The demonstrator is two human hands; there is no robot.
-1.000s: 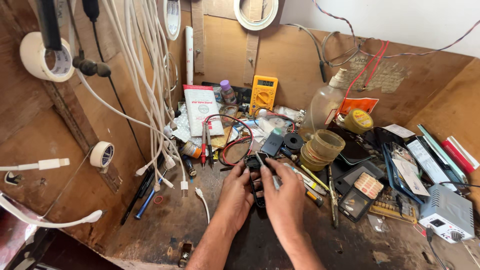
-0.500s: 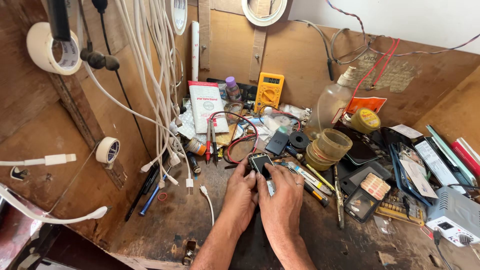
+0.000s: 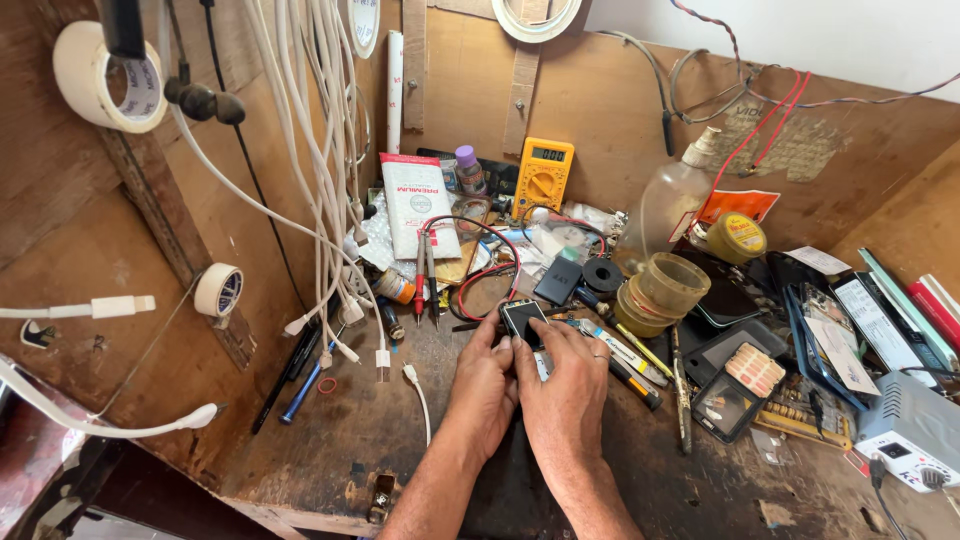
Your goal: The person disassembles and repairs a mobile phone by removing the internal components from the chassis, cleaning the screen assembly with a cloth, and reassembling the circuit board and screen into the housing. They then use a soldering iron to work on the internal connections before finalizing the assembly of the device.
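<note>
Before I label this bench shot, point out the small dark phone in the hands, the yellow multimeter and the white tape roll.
small dark phone (image 3: 521, 318), head view, its screen
yellow multimeter (image 3: 543, 178), head view, its dial
white tape roll (image 3: 217, 290), head view, its rim

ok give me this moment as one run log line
left hand: on small black phone | right hand: on it | surface: cluttered wooden workbench

I see a worn wooden workbench (image 3: 330, 450), scratched and stained. Toward its back edge lie a yellow multimeter (image 3: 541, 176) and a white packet (image 3: 418, 205), with red and black probe leads (image 3: 470, 262) in front of them. Rolls of tape (image 3: 660, 292) stand right of the middle. A blue pen (image 3: 305, 388) lies near the left edge, and a white power unit (image 3: 915, 432) sits at the right edge.
</note>
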